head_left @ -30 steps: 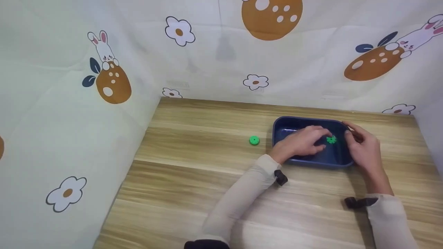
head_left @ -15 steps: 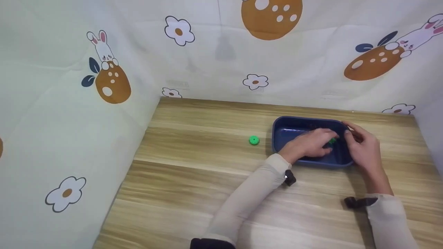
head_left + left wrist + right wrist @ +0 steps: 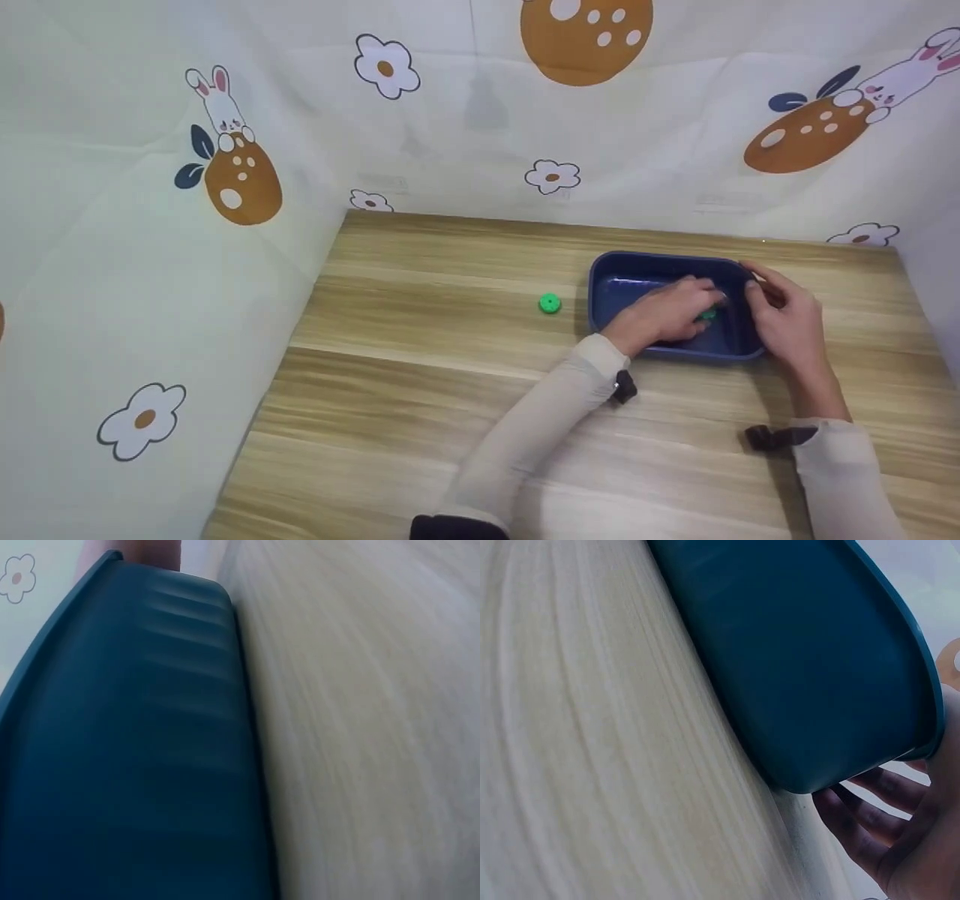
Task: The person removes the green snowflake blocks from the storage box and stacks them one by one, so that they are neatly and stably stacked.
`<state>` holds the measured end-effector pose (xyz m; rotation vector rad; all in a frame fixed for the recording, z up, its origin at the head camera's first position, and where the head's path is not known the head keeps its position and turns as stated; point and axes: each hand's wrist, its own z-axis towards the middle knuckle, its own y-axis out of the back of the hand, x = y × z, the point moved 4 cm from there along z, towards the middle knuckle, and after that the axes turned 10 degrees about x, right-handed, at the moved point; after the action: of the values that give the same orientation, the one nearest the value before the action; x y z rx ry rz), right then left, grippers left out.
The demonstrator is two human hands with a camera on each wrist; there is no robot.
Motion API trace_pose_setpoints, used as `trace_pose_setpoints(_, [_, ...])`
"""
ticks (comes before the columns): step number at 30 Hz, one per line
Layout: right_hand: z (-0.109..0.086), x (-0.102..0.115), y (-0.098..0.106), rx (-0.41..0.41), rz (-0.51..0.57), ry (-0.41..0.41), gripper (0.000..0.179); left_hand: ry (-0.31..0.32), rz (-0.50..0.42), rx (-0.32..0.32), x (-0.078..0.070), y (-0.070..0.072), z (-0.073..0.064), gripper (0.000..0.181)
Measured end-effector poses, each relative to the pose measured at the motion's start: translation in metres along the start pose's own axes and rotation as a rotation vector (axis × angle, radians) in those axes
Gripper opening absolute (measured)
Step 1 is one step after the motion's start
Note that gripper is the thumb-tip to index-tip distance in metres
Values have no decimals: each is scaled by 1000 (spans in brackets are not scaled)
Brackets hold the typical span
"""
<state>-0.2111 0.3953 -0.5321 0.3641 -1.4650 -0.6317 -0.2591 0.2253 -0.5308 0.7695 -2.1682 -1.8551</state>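
Observation:
A deep blue rectangular tray (image 3: 637, 259) with rounded corners stands on the wooden table. Inside it, my left hand (image 3: 671, 311) reaches over the front rim and pinches a small green slotted disc (image 3: 707, 316) between thumb and fingers, which partly cover it. My right hand (image 3: 791, 319) grips the tray's right end, thumb over the rim and fingers along the outer wall, as the right wrist view also shows. A second green slotted disc (image 3: 550, 303) lies on the table left of the tray. From the left wrist only the tray's outer side wall (image 3: 165, 735) shows, hiding the left hand's fingers.
The wood-grain table (image 3: 420, 315) runs back to a pale fabric wall (image 3: 465, 135) printed with rabbits and flowers. Another fabric wall (image 3: 90, 300) borders the table on the left. A black strap device (image 3: 624, 386) sits on the left sleeve.
My left hand has moved right and down into the tray and closed on the disc there, which has shifted slightly toward the near left. My right hand keeps its grip on the tray.

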Motion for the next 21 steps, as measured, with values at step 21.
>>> trace_pose_setpoints(21, [0,0,-1,-5,13,13,36,-28,-15,-72,2,1,0,27])
